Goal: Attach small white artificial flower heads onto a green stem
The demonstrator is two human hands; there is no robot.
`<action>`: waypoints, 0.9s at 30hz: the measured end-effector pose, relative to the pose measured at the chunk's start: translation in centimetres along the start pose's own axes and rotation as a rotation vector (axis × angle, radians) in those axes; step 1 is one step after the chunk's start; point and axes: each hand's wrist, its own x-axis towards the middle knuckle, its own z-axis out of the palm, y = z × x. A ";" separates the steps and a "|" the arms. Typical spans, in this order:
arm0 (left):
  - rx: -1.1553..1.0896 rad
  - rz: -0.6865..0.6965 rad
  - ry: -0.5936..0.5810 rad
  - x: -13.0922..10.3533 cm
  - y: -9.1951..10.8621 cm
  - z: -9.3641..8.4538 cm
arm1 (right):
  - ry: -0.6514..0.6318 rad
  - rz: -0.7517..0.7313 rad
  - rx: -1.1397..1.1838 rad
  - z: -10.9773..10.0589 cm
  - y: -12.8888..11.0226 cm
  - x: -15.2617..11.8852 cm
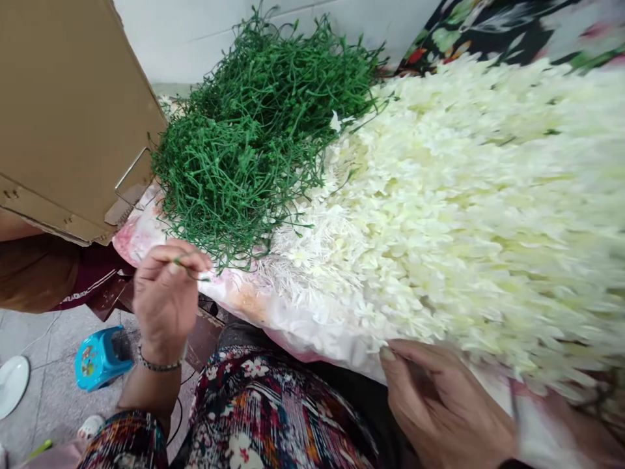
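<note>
My left hand (168,296) is raised at the near edge of the covered table, its thumb and fingers pinching a thin green plastic flower stem (190,268). Behind it lies a big tangled heap of the same green stems (244,143). My right hand (444,397) is at the near edge of a wide spread of white artificial flowers (439,215). Its thumb and forefinger are closed at the tips on a white flower (377,344), partly hidden. The other fingers of that hand are curled. Thin white stamen strands (317,254) lie between the green heap and the flowers.
A large cardboard box (68,111) stands at the left, with a bent metal wire (131,170) beside it. Pale cloth (293,332) covers the table edge. A blue stool (101,358) is on the tiled floor. Black floral fabric (469,36) is at the back right.
</note>
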 end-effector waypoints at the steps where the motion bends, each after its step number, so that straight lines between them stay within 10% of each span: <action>1: -0.086 -0.119 -0.088 -1.0 -0.3 0.8 | -0.001 0.028 0.048 0.0 0.1 -0.1; 12: -0.539 -0.834 -0.435 -6.5 -5.2 6.9 | -0.043 0.261 0.579 -2.3 -0.7 1.0; 23: -0.490 -0.883 -0.575 -7.1 -5.6 8.5 | -0.114 0.281 0.628 -2.8 -1.1 0.6; 27: -0.254 -0.679 -0.645 -6.5 -5.0 7.5 | -0.207 0.217 0.489 -4.1 -0.9 1.3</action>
